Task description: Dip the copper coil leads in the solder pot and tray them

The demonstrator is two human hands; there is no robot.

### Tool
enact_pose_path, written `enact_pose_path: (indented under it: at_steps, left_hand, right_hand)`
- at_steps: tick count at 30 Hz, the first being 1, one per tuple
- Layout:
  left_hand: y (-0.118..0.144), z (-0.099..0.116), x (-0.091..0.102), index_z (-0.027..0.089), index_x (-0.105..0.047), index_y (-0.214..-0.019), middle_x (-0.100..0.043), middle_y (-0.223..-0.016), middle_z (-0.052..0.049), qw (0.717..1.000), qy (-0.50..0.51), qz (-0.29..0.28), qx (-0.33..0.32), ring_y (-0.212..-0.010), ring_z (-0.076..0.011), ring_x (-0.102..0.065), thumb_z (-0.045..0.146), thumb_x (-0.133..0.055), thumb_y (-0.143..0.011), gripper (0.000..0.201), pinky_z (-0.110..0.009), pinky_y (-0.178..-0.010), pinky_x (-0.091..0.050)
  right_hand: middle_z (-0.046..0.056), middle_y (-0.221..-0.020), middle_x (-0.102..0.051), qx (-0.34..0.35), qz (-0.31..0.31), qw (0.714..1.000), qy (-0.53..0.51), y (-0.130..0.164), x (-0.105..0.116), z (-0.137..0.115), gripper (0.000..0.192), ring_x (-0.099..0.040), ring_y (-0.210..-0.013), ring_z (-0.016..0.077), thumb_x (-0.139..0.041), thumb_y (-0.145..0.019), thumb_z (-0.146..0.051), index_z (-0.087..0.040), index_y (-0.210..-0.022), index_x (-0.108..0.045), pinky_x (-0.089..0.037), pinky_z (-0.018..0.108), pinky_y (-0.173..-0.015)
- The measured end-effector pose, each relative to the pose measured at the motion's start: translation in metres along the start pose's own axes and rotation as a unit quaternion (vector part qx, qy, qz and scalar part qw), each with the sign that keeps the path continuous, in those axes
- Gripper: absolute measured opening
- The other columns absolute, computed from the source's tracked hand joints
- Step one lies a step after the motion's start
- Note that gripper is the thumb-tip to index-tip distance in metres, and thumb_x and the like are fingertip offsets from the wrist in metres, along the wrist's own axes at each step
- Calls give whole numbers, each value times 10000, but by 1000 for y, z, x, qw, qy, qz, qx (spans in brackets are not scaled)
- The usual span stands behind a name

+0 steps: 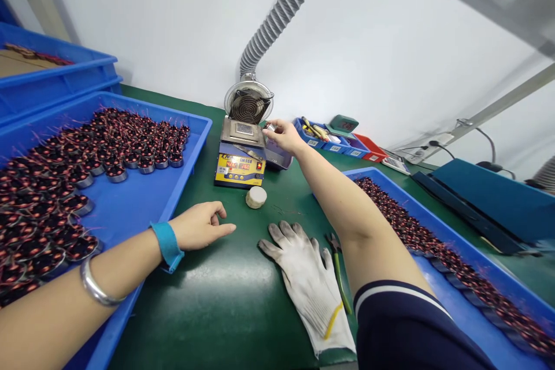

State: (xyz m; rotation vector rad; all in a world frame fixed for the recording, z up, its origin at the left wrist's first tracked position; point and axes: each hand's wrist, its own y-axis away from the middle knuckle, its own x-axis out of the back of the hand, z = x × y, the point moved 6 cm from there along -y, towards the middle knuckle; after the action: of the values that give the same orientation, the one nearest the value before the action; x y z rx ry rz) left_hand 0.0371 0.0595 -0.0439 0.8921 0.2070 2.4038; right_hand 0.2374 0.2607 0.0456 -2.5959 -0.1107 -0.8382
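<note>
My right hand (284, 136) is closed in a pinch at the right side of a yellow and blue solder pot (240, 170). Between its fingers shows a bit of a small round metal-rimmed part (269, 126), mostly hidden by the hand. My left hand (203, 225) hovers above the green table, its thumb and forefinger apart and the other fingers loosely curled, with nothing in it. A round whitish pad (256, 197) lies between this hand and the pot. The pot's square metal basin (244, 129) is uncovered, and red digits glow on its front.
A blue tray (202, 136) of wired coil parts stands left; another blue tray (368, 172) of them stands right. A white glove (303, 277) and green-handled cutters (340, 277) lie in front. Behind the pot hangs a grey duct (281, 17). Small bins (342, 144) line the wall.
</note>
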Motion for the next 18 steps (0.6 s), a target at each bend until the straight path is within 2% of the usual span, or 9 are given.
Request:
enact_pose_path:
  at_steps: [5,11,15,18]
  left_hand:
    - [1,0,0,172,-494,-889,-536,-661,8,1000,3,-1,0,-609,-161,-505,546,-518,-694,422,-273,-559,-363]
    - [-1,0,0,169,-502,-887,-545,-628,14,1000,11,0,-1,-575,-158,-506,539,-537,-679,426,-268,-537,-361]
    - [3,-1,2,164,-535,-892,-571,-614,8,1000,15,3,-5,-574,-164,-529,572,-530,-674,463,-267,-534,-386]
    - [10,1,6,174,-575,-880,-618,-658,-1,999,8,30,-35,-631,-175,-573,606,-534,-667,483,-270,-578,-438]
  right_hand:
    - [-51,-606,-482,-14,10,999,-48,8,8,-6,387,-446,-568,74,-680,-689,-389,-143,-975,-593,-365,203,-525]
    - [-22,-743,-603,-48,-32,978,-201,39,18,-28,504,-566,-659,82,-740,-606,-471,-182,-990,-588,-446,196,-588]
    - [-11,-844,-651,-74,-50,958,-272,80,37,-39,505,-609,-679,84,-782,-571,-427,-203,-973,-573,-492,207,-635]
    - [-18,-860,-661,-97,-21,951,-294,129,62,-35,527,-640,-750,115,-814,-531,-373,-221,-955,-541,-516,229,-661]
